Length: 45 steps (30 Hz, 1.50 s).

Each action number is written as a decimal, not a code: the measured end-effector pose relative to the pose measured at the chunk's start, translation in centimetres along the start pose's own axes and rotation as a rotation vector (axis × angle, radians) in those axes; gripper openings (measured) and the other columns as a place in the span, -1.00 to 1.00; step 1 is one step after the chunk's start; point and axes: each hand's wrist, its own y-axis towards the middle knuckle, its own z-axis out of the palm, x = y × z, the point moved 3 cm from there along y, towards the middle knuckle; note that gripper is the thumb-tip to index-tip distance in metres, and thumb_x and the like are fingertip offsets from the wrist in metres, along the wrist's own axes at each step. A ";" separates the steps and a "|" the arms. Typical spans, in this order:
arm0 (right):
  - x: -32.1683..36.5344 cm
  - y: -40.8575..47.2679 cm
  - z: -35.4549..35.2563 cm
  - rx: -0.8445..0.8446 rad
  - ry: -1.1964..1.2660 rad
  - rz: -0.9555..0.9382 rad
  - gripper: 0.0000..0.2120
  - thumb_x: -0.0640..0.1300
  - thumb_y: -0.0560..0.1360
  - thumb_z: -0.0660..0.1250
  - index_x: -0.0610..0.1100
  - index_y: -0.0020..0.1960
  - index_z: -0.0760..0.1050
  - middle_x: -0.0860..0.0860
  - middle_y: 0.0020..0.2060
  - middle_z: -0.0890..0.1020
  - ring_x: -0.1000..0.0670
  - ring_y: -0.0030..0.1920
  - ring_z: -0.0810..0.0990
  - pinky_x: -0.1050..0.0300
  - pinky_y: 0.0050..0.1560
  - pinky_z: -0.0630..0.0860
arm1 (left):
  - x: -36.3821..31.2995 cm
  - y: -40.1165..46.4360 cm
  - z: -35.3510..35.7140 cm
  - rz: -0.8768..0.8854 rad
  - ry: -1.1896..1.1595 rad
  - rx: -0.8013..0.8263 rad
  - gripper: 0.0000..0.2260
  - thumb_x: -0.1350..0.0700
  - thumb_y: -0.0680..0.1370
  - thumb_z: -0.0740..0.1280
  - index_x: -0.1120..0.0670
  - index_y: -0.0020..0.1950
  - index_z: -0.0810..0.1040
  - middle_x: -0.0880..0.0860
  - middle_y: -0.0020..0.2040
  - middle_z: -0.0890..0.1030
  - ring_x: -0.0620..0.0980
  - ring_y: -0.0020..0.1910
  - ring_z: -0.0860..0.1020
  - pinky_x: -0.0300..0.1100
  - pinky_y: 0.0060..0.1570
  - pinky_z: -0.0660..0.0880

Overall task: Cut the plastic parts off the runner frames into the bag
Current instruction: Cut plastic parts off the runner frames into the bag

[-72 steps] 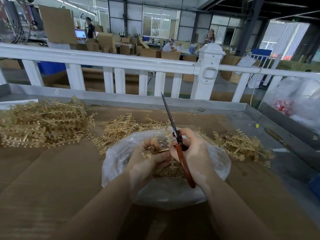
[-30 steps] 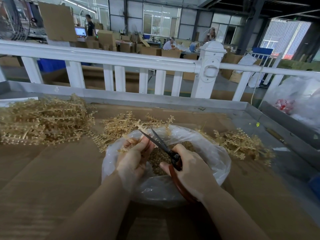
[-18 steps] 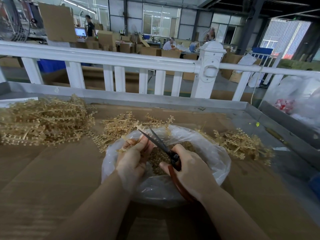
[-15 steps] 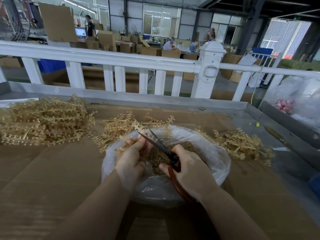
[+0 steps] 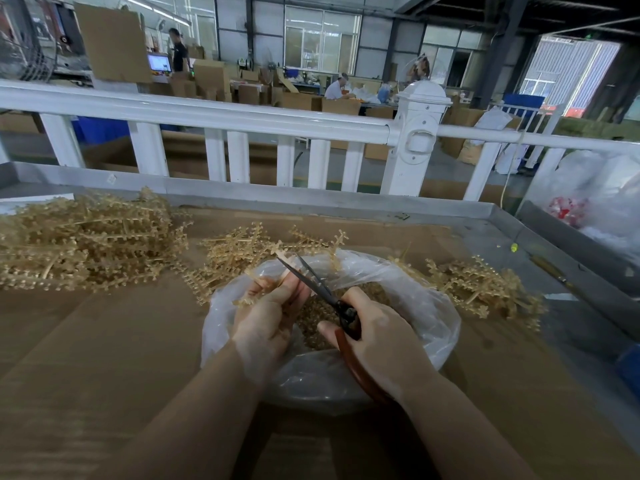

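**Snipping parts into the bag, with lots still to go**

My left hand (image 5: 268,317) pinches a small runner frame (image 5: 258,284) over the open bag (image 5: 429,306). My right hand (image 5: 375,332) grips the scissors (image 5: 313,280) by their red handles. The blades are a little open, right at the frame's tip.

The bag sits in the middle of the cardboard (image 5: 104,358). Its bottom already holds a heap of cut parts (image 5: 313,320), so I think a good bit is done.

But a big pile of frames (image 5: 83,242) waits on the left. A smaller pile (image 5: 239,254) lies behind the bag. Another pile (image 5: 485,285) lies on the right; I cannot tell if those are cut yet.
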 end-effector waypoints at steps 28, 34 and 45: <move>-0.2 -0.3 0.5 -0.028 -0.051 -0.041 -0.69 0.26 0.45 0.25 0.05 -0.06 0.31 0.13 -0.24 0.48 0.10 -0.16 0.45 0.28 -0.21 0.34 | 0.5 -0.6 -0.2 0.015 0.122 0.058 -0.62 0.37 0.51 0.30 0.29 0.33 0.42 0.20 -0.05 0.59 -0.06 -0.34 0.63 -0.27 -0.25 0.59; -0.3 -0.1 0.8 -0.021 -0.042 -0.028 -0.70 0.27 0.46 0.23 0.06 -0.04 0.30 0.12 -0.19 0.49 0.08 -0.12 0.44 0.21 -0.16 0.33 | 0.5 -1.1 -0.1 0.025 0.152 0.085 -0.62 0.40 0.50 0.29 0.31 0.32 0.42 0.19 -0.11 0.61 -0.04 -0.33 0.64 -0.26 -0.26 0.60; -0.2 0.1 0.9 -0.049 -0.034 -0.054 -0.70 0.26 0.48 0.19 0.04 -0.07 0.26 0.11 -0.31 0.46 0.10 -0.26 0.46 0.31 -0.29 0.29 | 0.4 -1.5 0.0 -0.056 0.167 0.100 -0.59 0.39 0.47 0.33 0.34 0.33 0.42 0.17 -0.16 0.65 -0.04 -0.31 0.66 -0.28 -0.32 0.61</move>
